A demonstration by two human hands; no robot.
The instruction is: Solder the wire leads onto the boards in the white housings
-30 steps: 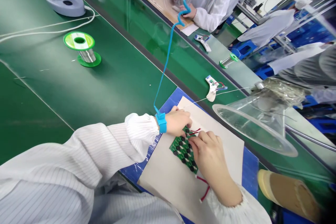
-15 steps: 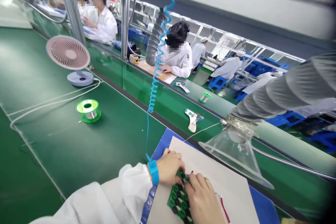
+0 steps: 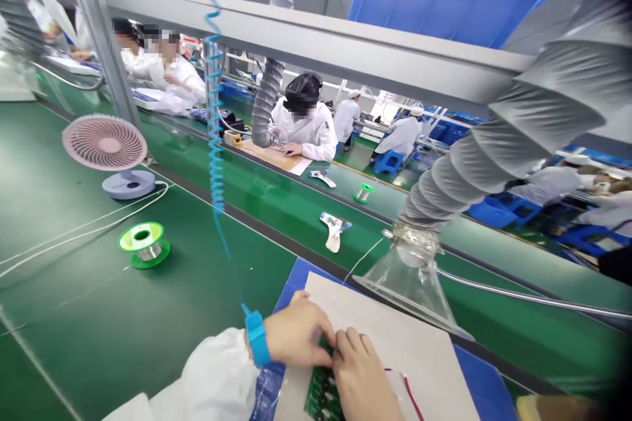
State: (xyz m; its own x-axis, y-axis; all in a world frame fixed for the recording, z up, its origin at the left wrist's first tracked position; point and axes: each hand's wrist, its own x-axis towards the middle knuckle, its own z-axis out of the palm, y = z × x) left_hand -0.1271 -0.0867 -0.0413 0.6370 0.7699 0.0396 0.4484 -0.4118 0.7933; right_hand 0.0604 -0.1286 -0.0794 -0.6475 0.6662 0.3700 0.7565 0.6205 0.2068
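A green circuit board panel (image 3: pixel 320 396) with round black parts lies on a pale sheet (image 3: pixel 434 368). My left hand (image 3: pixel 299 332), with a blue strap (image 3: pixel 257 339) on its wrist, has its thumb and fingers closed on the panel's far end. My right hand (image 3: pixel 363 375) covers the panel's right side, its fingers bunched together against the left fingertips. Whatever lies between the right fingertips is hidden. Beside the right hand, a red wire (image 3: pixel 412 398) runs over the sheet.
A solder wire spool (image 3: pixel 143 245) and a fan (image 3: pixel 105 145) stand on the left. A clear fume hood (image 3: pixel 415 283) hangs at right on a grey duct (image 3: pixel 459 171). White T-shaped pieces (image 3: pixel 334 231) lie beyond the sheet. A coiled blue cord (image 3: pixel 216 164) hangs down. Co-workers sit across.
My view has tilted up, showing a blue bin above. Both hands stay at the panel; the fingertips have drawn together, hiding its far end more.
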